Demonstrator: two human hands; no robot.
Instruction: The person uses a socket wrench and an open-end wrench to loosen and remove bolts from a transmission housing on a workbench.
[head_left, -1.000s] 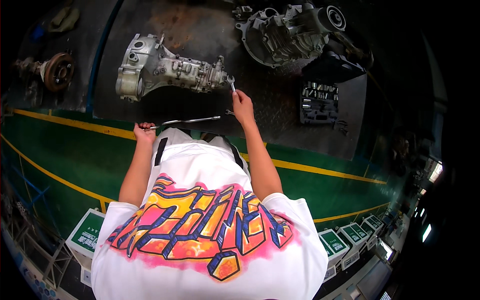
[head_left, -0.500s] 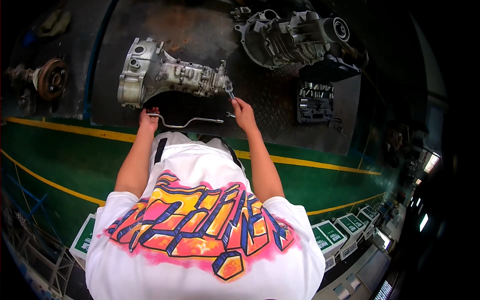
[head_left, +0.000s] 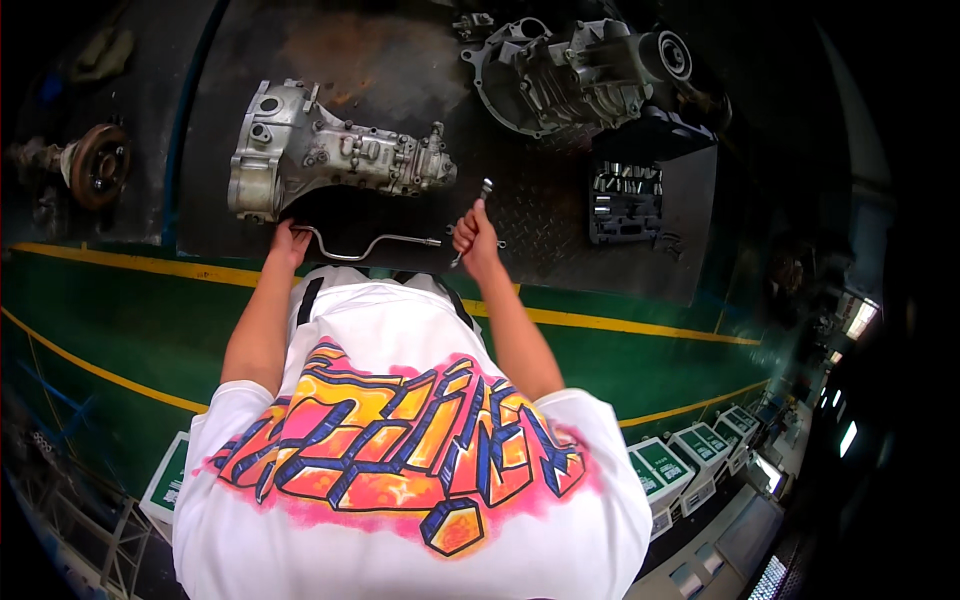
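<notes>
A bent metal speed brace (head_left: 350, 257) lies along the near bench edge, its left end at the fingers of my left hand (head_left: 287, 246). Those fingers look curled around that end, just below a silver gearbox (head_left: 370, 155), and are partly hidden. My right hand (head_left: 478, 240) is closed around a wrench (head_left: 486, 188). The wrench's upper end points away from me, and its lower end shows below the fist. Another wrench (head_left: 502, 244) lies on the bench behind that hand, mostly covered by it. The gearbox's narrow right end is left of and beyond the held wrench.
A second gearbox (head_left: 560, 80) rests at the far right of the dark metal bench (head_left: 330, 40). Near it is an open socket set case (head_left: 627, 205). A rusty brake disc (head_left: 100, 165) sits on the left bench. Yellow lines (head_left: 640, 330) cross the green floor; white-and-green boxes (head_left: 660, 465) stand behind.
My right hand has drawn the wrench away from the gearbox's right end, toward me, and now grips it in a fist. My left hand has stayed by the brace's left end.
</notes>
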